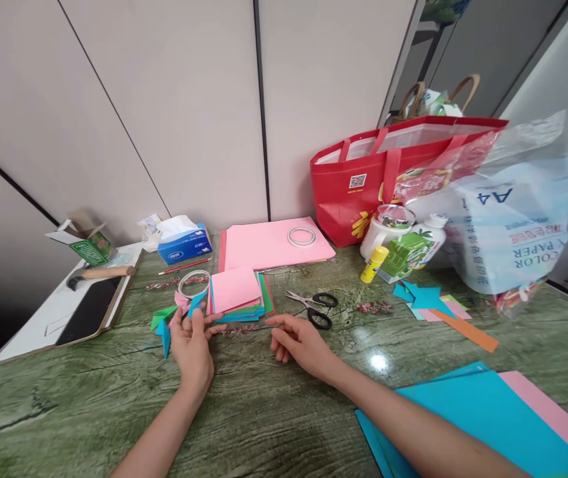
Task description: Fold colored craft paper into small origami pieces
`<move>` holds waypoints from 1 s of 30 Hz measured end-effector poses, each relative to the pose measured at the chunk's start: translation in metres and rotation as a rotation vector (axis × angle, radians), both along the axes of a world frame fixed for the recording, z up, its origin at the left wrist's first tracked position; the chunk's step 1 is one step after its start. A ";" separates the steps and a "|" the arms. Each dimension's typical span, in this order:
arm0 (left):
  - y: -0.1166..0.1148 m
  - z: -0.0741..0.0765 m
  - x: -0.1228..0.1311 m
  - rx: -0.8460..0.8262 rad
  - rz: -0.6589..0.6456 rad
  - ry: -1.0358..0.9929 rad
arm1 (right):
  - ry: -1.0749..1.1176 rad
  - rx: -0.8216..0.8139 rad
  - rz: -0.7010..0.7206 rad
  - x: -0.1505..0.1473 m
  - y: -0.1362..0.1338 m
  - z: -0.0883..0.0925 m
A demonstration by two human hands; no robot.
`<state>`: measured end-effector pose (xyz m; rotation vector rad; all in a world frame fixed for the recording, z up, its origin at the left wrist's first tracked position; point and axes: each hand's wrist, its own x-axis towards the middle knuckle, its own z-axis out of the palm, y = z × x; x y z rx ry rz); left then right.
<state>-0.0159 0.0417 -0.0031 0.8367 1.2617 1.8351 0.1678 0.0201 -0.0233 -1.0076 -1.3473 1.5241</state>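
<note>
My left hand (pixel 192 345) pinches a small folded blue paper piece (pixel 196 303) between thumb and forefinger, its other fingers spread. Beside it lie green (pixel 163 317) and blue (pixel 163 337) folded pieces, with a bit of pink behind the fingers. Just behind the hand is a stack of coloured paper squares, pink on top (pixel 235 289). My right hand (pixel 297 340) hovers over the table to the right, holding nothing, its forefinger pointing left and the others curled loosely. Black-handled scissors (pixel 319 307) lie just behind it.
Large pink sheets (pixel 268 239), a tissue box (pixel 185 249) and a hammer (pixel 101 271) are at the back and left. Rightward are a glue stick (pixel 374 264), a red bag (pixel 346 196), paper scraps (pixel 430 299), a plastic A4 paper bag (pixel 507 226) and blue sheets (pixel 483 418).
</note>
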 end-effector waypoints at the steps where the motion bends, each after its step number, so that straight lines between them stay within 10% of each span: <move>1: 0.001 -0.001 0.000 -0.002 0.007 0.002 | -0.002 -0.001 0.000 0.000 0.000 0.000; 7: 0.003 -0.007 -0.003 0.163 0.077 0.159 | -0.021 -0.008 0.002 0.000 -0.001 0.003; 15: 0.000 -0.014 -0.007 0.128 -0.050 0.844 | -0.040 0.006 0.012 0.000 -0.001 0.000; 30: 0.006 -0.025 -0.015 -0.074 -0.048 1.086 | -0.060 0.014 0.015 -0.001 -0.001 0.001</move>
